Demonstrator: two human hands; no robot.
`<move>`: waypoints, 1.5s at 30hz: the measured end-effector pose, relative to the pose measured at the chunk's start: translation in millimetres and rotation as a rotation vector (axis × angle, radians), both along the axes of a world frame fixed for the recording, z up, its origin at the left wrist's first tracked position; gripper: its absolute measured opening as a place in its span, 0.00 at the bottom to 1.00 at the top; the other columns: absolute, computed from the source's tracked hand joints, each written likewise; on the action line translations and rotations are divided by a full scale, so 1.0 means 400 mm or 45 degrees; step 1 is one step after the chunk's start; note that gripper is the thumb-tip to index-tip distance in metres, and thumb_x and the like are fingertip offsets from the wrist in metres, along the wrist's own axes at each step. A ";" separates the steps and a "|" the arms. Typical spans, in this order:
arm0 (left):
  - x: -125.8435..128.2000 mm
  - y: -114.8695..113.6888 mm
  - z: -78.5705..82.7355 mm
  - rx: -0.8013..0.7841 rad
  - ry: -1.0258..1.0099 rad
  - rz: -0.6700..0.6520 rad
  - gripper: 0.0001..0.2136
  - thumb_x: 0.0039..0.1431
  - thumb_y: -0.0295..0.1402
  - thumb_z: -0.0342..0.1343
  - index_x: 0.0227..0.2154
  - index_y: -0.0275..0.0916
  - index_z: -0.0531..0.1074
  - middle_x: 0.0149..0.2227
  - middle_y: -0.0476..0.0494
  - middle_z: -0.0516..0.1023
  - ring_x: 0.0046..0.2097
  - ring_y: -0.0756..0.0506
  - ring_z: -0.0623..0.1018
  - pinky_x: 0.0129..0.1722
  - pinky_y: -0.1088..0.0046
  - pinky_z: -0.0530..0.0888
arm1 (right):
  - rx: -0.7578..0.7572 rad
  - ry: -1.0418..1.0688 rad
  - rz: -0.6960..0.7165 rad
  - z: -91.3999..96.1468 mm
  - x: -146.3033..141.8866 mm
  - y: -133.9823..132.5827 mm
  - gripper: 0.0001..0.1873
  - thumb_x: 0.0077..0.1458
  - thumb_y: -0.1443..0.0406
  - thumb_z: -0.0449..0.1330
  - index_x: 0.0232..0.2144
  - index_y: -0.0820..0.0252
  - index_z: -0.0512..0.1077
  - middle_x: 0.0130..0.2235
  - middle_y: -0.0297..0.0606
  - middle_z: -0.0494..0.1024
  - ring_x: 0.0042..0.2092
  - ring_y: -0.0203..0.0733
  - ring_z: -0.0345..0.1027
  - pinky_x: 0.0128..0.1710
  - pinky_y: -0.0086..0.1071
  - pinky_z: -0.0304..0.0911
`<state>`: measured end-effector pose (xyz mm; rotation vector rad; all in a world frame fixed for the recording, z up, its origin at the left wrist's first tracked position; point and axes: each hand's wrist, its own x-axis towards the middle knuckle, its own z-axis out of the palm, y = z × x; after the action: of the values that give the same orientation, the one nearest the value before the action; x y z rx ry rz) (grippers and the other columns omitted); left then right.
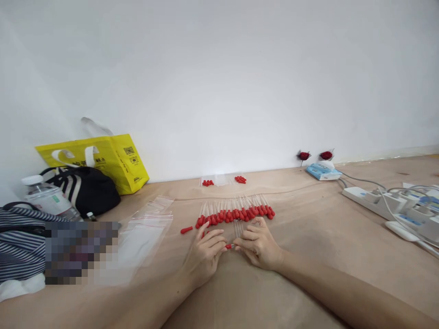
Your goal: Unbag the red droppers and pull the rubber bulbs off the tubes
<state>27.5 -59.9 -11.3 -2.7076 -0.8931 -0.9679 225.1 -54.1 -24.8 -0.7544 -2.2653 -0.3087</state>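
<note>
Near the front of the table, my left hand is closed on a red rubber bulb. My right hand pinches a clear glass dropper tube, whose end meets the bulb's mouth; most of that tube is hidden by the fingers. Just beyond both hands lies a row of droppers with red bulbs toward me and thin clear tips pointing away. Several bare glass tubes lie between the hands and the row. One loose red bulb rests left of the row, and another is partly covered by my left fingers.
Clear zip bags lie to the left. Behind them are a yellow bag, a black pouch and a plastic bottle. Bagged red bulbs lie by the wall. A tissue pack and power strip with cables sit right.
</note>
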 end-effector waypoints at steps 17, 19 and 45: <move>-0.111 0.004 0.025 -0.218 -0.381 0.494 0.13 0.56 0.35 0.45 0.39 0.39 0.71 0.31 0.44 0.70 0.33 0.48 0.72 0.32 0.73 0.71 | -0.352 0.230 -0.205 -0.029 0.089 -0.006 0.19 0.54 0.72 0.46 0.46 0.59 0.66 0.29 0.37 0.66 0.31 0.37 0.61 0.32 0.32 0.58; -0.142 0.013 0.037 -0.388 -0.460 0.661 0.14 0.53 0.37 0.46 0.38 0.37 0.70 0.31 0.44 0.71 0.31 0.48 0.72 0.30 0.73 0.71 | -0.392 0.266 -0.198 -0.033 0.086 -0.007 0.19 0.52 0.73 0.46 0.46 0.59 0.66 0.29 0.37 0.66 0.31 0.37 0.61 0.31 0.31 0.60; -0.189 0.077 0.039 -0.687 -0.453 0.795 0.12 0.44 0.39 0.50 0.30 0.38 0.70 0.28 0.45 0.77 0.31 0.45 0.76 0.32 0.70 0.73 | -0.525 0.125 -0.046 -0.010 0.047 -0.015 0.10 0.52 0.69 0.50 0.37 0.61 0.67 0.40 0.43 0.67 0.43 0.41 0.62 0.43 0.37 0.61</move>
<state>-48.2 -29.3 4.4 -2.3355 -2.1684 -1.1879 243.9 -60.0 -28.8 -0.9950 -2.2481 0.1841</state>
